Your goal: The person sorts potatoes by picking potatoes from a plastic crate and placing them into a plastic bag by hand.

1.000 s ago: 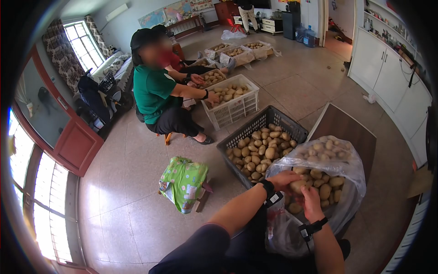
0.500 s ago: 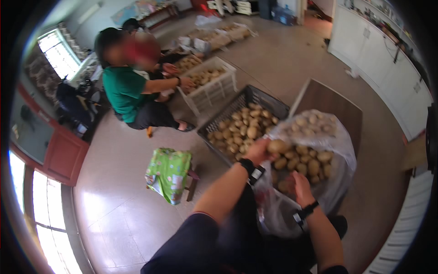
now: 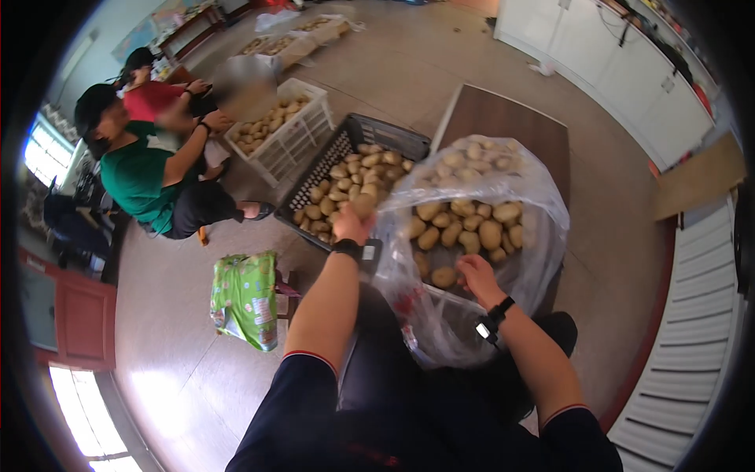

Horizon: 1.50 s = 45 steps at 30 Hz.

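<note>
A green patterned cover (image 3: 245,297) drapes a stool (image 3: 292,305) on the floor (image 3: 169,315), well apart from white cabinets (image 3: 602,75).

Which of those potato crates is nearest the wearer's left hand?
The black crate, its near edge right by the left hand. The white crate stands farther off, beside the person in green.

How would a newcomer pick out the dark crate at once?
Start from the big clear plastic bag, just right of the view's centre. Immediately left of it sits the dark crate, potatoes inside. Its dark perforated walls set it apart from the white crate just beyond it.
</note>
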Each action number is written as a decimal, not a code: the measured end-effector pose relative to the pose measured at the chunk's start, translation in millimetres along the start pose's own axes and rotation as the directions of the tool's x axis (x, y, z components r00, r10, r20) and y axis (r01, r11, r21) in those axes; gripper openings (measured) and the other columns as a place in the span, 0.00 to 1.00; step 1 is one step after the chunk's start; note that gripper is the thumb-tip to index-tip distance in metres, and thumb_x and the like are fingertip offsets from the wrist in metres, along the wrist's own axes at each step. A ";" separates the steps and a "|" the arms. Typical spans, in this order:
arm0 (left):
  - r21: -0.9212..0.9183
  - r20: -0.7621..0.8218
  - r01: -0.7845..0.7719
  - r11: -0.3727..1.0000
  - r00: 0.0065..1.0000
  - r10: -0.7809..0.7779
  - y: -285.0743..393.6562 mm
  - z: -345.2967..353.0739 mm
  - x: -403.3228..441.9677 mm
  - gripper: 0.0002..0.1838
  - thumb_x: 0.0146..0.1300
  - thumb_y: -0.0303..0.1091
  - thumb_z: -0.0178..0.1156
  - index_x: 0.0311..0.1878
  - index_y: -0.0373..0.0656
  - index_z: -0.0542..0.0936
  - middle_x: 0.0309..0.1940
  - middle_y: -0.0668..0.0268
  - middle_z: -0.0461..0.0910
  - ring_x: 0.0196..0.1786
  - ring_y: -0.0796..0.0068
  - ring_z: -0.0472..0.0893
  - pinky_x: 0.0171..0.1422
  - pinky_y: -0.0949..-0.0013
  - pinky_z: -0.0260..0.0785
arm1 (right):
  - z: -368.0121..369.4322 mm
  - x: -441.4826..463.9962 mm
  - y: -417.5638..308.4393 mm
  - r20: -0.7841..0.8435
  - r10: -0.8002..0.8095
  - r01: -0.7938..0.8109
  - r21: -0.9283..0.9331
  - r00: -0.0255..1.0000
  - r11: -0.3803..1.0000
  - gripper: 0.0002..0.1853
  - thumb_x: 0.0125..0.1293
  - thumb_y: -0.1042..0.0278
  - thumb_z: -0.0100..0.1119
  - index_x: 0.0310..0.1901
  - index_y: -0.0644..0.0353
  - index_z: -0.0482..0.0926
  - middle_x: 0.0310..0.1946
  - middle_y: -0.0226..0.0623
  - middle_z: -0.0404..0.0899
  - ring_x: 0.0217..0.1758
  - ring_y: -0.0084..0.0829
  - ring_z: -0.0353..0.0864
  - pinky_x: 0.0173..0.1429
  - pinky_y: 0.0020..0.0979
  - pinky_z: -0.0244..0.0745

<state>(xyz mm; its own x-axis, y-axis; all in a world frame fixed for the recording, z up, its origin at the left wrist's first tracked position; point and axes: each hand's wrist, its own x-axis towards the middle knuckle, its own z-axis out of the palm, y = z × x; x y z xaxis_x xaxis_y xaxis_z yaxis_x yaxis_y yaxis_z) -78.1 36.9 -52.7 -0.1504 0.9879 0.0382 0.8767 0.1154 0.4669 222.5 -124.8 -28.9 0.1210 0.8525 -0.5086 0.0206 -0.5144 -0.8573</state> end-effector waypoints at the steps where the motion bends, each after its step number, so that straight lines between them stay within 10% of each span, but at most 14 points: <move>1: 0.021 0.005 0.015 1.000 1.000 -0.015 -6.2 3.5 3.9 0.32 0.55 0.52 0.65 0.56 0.40 0.72 0.48 0.50 0.79 0.47 0.48 0.81 0.48 0.53 0.75 | -5.9 3.3 9.1 -0.021 0.008 -0.008 0.006 1.000 1.000 0.17 0.67 0.60 0.58 0.51 0.61 0.74 0.38 0.36 0.80 0.32 0.28 0.79 0.34 0.29 0.73; 4: 0.120 0.015 0.039 0.992 0.999 -0.041 -20.1 15.9 11.3 0.28 0.61 0.52 0.59 0.57 0.42 0.72 0.49 0.51 0.79 0.46 0.50 0.81 0.48 0.54 0.75 | -12.4 12.2 18.3 -0.069 -0.297 0.258 -0.336 0.952 0.906 0.17 0.63 0.64 0.60 0.50 0.63 0.74 0.41 0.42 0.79 0.38 0.39 0.80 0.42 0.36 0.75; 6: 0.226 0.021 0.037 0.973 0.999 -0.043 -32.6 29.9 18.3 0.26 0.65 0.52 0.54 0.58 0.42 0.72 0.49 0.53 0.79 0.46 0.52 0.81 0.48 0.55 0.74 | -10.7 1.5 9.5 0.038 -0.585 0.441 -0.696 0.810 0.566 0.20 0.60 0.66 0.61 0.52 0.63 0.73 0.45 0.48 0.77 0.45 0.49 0.77 0.51 0.42 0.73; 12: 0.437 0.148 0.062 0.897 0.979 -0.140 -3.6 -6.9 2.6 0.25 0.66 0.57 0.48 0.48 0.48 0.83 0.42 0.64 0.84 0.47 0.59 0.82 0.47 0.57 0.70 | 17.8 -19.9 -2.4 0.315 -0.548 0.542 -0.778 0.775 0.318 0.21 0.56 0.67 0.61 0.54 0.56 0.74 0.55 0.40 0.71 0.56 0.48 0.71 0.56 0.43 0.73; 19: 0.329 0.165 -0.122 0.936 0.984 0.070 -8.9 7.9 7.4 0.08 0.59 0.36 0.60 0.38 0.45 0.83 0.33 0.60 0.83 0.36 0.63 0.83 0.35 0.63 0.74 | 35.2 -23.4 8.5 0.399 -0.499 0.520 -0.845 0.770 0.126 0.24 0.53 0.69 0.62 0.54 0.50 0.75 0.55 0.36 0.71 0.54 0.46 0.73 0.53 0.43 0.76; 20: 0.327 0.155 -0.116 0.938 0.986 0.068 -12.8 19.3 9.6 0.08 0.59 0.36 0.60 0.38 0.45 0.83 0.33 0.60 0.83 0.36 0.63 0.83 0.35 0.63 0.74 | 35.9 -23.6 8.6 0.404 -0.503 0.524 -0.843 0.764 0.118 0.24 0.53 0.69 0.62 0.54 0.50 0.75 0.55 0.36 0.71 0.54 0.46 0.73 0.53 0.43 0.76; 22: -0.374 -0.032 0.066 0.925 0.996 -0.084 -9.5 39.6 12.8 0.10 0.62 0.34 0.56 0.40 0.38 0.80 0.32 0.60 0.80 0.32 0.65 0.81 0.33 0.64 0.76 | 37.3 -24.7 8.7 0.378 -0.508 0.501 -0.856 0.774 0.126 0.24 0.52 0.69 0.62 0.55 0.50 0.74 0.55 0.37 0.71 0.54 0.46 0.73 0.53 0.44 0.76; 24: -0.902 -0.075 0.062 0.427 0.952 -0.296 3.5 53.3 15.1 0.13 0.65 0.32 0.51 0.42 0.31 0.78 0.32 0.59 0.77 0.30 0.68 0.78 0.32 0.65 0.78 | 37.2 -25.5 8.0 0.370 -0.499 0.490 -0.862 0.784 0.131 0.25 0.52 0.69 0.62 0.55 0.50 0.74 0.55 0.37 0.71 0.54 0.46 0.73 0.52 0.44 0.76; 25: -0.950 0.145 0.234 0.207 0.917 -0.373 19.5 33.2 9.3 0.13 0.65 0.33 0.53 0.46 0.33 0.76 0.37 0.59 0.77 0.34 0.64 0.79 0.36 0.62 0.79 | 36.8 -26.2 8.1 0.359 -0.485 0.476 -0.868 0.798 0.142 0.25 0.52 0.69 0.62 0.55 0.50 0.74 0.55 0.38 0.71 0.54 0.46 0.74 0.52 0.44 0.76; 26: -0.921 0.368 0.388 -0.030 0.842 -0.394 34.2 13.4 2.2 0.14 0.65 0.34 0.56 0.49 0.35 0.75 0.42 0.59 0.77 0.39 0.61 0.79 0.41 0.60 0.79 | 36.3 -27.0 8.5 0.359 -0.486 0.476 -0.868 0.797 0.140 0.25 0.52 0.69 0.62 0.55 0.50 0.74 0.55 0.38 0.71 0.54 0.46 0.74 0.52 0.44 0.76; 38: -0.887 0.444 0.463 -0.009 0.844 -0.301 64.1 -18.0 -14.6 0.20 0.66 0.33 0.51 0.58 0.33 0.69 0.46 0.59 0.72 0.41 0.61 0.79 0.39 0.61 0.80 | 25.7 -28.7 16.9 0.297 -0.473 0.452 -0.854 0.830 0.257 0.25 0.51 0.67 0.63 0.54 0.50 0.74 0.53 0.43 0.73 0.52 0.48 0.75 0.55 0.43 0.74; 45: -0.868 0.491 0.497 -0.006 0.856 -0.164 80.7 -21.0 -24.9 0.20 0.65 0.36 0.53 0.57 0.37 0.68 0.48 0.59 0.70 0.39 0.62 0.78 0.39 0.61 0.77 | 15.8 -27.0 5.8 0.150 -0.383 0.355 -0.755 0.912 0.551 0.24 0.54 0.64 0.59 0.56 0.56 0.74 0.50 0.49 0.74 0.54 0.50 0.75 0.58 0.44 0.71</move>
<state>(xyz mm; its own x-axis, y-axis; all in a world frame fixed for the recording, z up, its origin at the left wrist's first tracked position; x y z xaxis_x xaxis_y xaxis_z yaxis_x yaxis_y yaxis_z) -13.2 19.4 2.6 -0.0480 0.8774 -0.4773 -0.4762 0.3999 0.7831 203.6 -149.3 -21.4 -0.0464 0.9880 -0.1476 0.8041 -0.0507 -0.5924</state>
